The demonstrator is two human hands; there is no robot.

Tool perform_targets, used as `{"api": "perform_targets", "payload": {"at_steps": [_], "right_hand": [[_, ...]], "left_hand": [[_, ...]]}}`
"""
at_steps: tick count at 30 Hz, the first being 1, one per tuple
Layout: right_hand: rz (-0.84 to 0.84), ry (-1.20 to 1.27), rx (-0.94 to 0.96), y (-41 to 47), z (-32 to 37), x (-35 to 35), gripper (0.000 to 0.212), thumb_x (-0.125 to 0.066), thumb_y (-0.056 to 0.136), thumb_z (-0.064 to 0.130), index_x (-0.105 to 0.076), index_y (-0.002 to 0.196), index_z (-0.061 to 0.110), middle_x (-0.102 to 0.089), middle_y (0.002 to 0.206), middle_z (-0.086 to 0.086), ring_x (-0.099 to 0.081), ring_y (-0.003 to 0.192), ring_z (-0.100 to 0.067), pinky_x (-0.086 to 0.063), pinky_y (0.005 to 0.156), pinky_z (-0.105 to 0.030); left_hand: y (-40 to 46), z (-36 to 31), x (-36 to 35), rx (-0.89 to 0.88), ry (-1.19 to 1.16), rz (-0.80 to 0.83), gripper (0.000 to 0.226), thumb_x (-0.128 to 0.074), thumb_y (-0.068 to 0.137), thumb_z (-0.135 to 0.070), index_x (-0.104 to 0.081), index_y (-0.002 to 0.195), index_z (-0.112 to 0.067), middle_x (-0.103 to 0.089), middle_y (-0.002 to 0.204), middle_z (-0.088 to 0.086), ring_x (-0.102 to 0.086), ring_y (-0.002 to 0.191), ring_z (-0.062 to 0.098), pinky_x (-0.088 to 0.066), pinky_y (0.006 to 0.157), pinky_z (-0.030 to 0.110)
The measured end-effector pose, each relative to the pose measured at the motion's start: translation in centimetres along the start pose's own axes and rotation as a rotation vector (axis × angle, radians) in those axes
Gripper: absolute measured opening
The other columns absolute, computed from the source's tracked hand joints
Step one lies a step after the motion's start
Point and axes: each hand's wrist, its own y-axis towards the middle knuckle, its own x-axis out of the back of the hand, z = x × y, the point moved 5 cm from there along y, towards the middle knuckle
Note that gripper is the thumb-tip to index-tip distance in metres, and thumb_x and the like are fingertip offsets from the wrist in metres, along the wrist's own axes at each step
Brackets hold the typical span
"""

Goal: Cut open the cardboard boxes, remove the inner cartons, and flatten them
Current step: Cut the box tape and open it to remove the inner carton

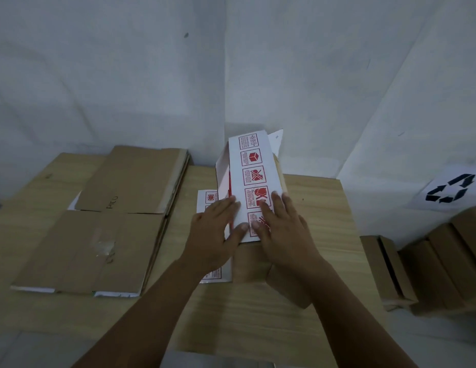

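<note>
A white inner carton point(254, 166) with red handling symbols lies on the wooden table point(321, 208), its far end raised and its left flap partly open. My left hand point(215, 235) presses flat on the carton's near left edge, fingers straight. My right hand point(282, 227) presses flat on the near right part, over the lowest red symbols. Another flattened white carton point(208, 199) lies underneath, mostly hidden. A brown cardboard flap point(251, 264) shows below my hands.
A stack of flattened brown cardboard point(120, 221) covers the table's left side. Several unopened brown boxes point(441, 266) stand on the floor at the right, below a sheet with a recycling symbol point(450, 192) on the white wall.
</note>
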Motion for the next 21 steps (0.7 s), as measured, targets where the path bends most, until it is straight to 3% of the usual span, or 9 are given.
{"api": "perform_targets", "payload": {"at_steps": [2, 6, 11, 16, 19, 21], "right_hand": [[0.001, 0.033, -0.040, -0.1, -0.8, -0.5, 0.066, -0.019, 0.102, 0.060, -0.003, 0.159, 0.032, 0.014, 0.167, 0.006, 0.021, 0.151, -0.020, -0.002, 0.123, -0.055], [-0.013, 0.032, -0.051, 0.1, -0.5, -0.7, 0.065, -0.021, 0.103, 0.060, -0.006, 0.160, 0.031, 0.011, 0.167, 0.005, 0.019, 0.152, -0.021, -0.002, 0.123, -0.053], [-0.035, 0.051, -0.096, 0.4, -0.3, -0.1, 0.065, -0.023, 0.103, 0.058, -0.009, 0.160, 0.030, 0.008, 0.168, 0.004, 0.018, 0.152, -0.023, 0.000, 0.123, -0.053], [-0.047, 0.061, -0.095, 0.3, 0.4, -0.3, 0.066, -0.023, 0.103, 0.057, -0.006, 0.160, 0.029, 0.009, 0.168, 0.003, 0.019, 0.152, -0.023, 0.002, 0.123, -0.048], [-0.074, -0.013, -0.082, 0.1, 0.9, -0.7, 0.067, -0.017, 0.102, 0.059, -0.003, 0.160, 0.028, 0.011, 0.167, 0.002, 0.020, 0.152, -0.024, 0.002, 0.124, -0.047], [-0.074, -0.015, -0.084, -0.1, 0.7, -1.0, 0.067, -0.015, 0.102, 0.060, -0.001, 0.160, 0.029, 0.013, 0.167, 0.003, 0.022, 0.151, -0.023, 0.007, 0.121, -0.045]], "left_hand": [[-0.7, 0.2, 0.3, 0.013, 0.105, -0.014, 0.076, -0.019, 0.095, -0.073, -0.056, 0.139, -0.023, -0.050, 0.149, -0.004, -0.051, 0.132, 0.019, -0.032, 0.101, 0.038], [-1.5, 0.4, 1.7, -0.036, 0.269, -0.219, 0.051, -0.036, 0.099, -0.057, -0.073, 0.109, -0.024, -0.067, 0.122, -0.005, -0.055, 0.114, 0.024, -0.034, 0.096, 0.043], [-1.7, 0.5, 3.2, -0.124, 0.348, -0.346, 0.038, -0.053, 0.095, -0.047, -0.073, 0.081, -0.017, -0.070, 0.110, 0.001, -0.057, 0.114, 0.027, -0.033, 0.103, 0.052], [-3.0, 1.0, 4.8, -0.049, 0.447, -0.422, 0.035, -0.058, 0.090, -0.031, -0.064, 0.059, -0.016, -0.068, 0.068, -0.007, -0.062, 0.077, 0.014, -0.029, 0.106, 0.043], [-2.0, 0.8, 5.6, 0.065, 0.404, -0.399, 0.034, -0.051, 0.090, -0.036, -0.066, 0.064, -0.018, -0.069, 0.070, -0.007, -0.062, 0.072, 0.015, -0.035, 0.098, 0.041], [-0.1, 0.3, 5.7, 0.075, 0.309, -0.319, 0.036, -0.047, 0.092, -0.044, -0.072, 0.088, -0.019, -0.074, 0.090, -0.003, -0.067, 0.084, 0.019, -0.045, 0.093, 0.041]]}}
